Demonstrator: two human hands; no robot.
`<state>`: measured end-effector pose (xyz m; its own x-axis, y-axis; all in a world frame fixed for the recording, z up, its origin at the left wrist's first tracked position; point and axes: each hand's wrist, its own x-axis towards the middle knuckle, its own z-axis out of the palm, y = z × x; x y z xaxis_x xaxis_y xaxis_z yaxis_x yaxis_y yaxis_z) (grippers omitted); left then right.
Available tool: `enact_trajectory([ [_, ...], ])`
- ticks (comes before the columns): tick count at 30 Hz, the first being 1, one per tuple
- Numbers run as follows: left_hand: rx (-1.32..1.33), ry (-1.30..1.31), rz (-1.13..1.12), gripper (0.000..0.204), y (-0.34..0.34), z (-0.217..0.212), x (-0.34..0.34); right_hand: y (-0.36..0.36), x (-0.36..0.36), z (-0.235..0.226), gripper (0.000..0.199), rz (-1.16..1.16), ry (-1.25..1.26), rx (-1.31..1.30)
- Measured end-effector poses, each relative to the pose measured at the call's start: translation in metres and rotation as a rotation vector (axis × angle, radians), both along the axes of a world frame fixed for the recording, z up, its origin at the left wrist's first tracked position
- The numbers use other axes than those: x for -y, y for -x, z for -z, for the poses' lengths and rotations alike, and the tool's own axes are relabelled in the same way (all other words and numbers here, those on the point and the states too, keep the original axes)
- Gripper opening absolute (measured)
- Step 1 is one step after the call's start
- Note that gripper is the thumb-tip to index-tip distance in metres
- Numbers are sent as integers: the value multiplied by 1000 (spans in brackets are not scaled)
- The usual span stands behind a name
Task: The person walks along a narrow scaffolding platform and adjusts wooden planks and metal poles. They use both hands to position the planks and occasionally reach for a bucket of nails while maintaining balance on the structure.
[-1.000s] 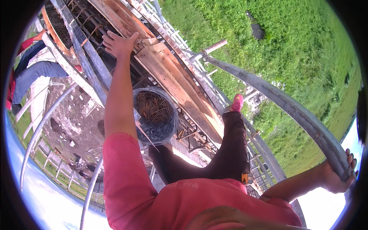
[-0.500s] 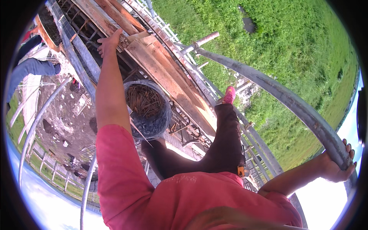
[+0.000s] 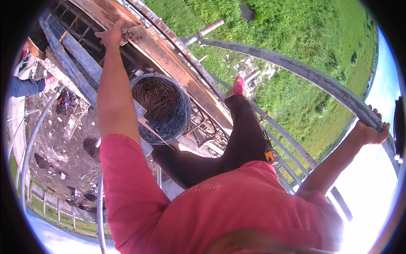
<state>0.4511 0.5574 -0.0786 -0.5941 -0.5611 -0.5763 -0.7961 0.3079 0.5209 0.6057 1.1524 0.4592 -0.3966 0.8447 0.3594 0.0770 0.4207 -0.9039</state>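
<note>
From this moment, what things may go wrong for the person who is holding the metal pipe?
1. The right hand grips the curved metal pipe; if it slipped, the person might lose balance.
2. The bucket of rusty nail-like pieces sits close to the left forearm, which might knock it and spill some.
3. The left hand is at the rough wooden boards, so a splinter seems possible.

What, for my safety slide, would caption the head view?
Left hand at brown wooden planks, right hand gripping a curved grey metal pipe.
</note>
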Motion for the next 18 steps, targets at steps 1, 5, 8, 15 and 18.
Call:
enact_trajectory([
  [1, 19, -4, -5, 147, -1, -1, 0, 0, -5, 2, 48, 48, 1, -18],
  [5, 74, -74, -60, 143, -2, -12, -6, 7, -16, 6, 52, 114, -141, -86],
  [8, 107, -13, -21, 142, -1, -23, -10, 15, -13, 9, 58, 187, -121, -149],
  [15, 141, -12, -11, 145, 3, -23, -10, 7, -1, 9, 51, 254, -122, -114],
  [18, 157, -6, -14, 144, 4, -22, -11, 7, 2, 10, 51, 269, -128, -115],
])
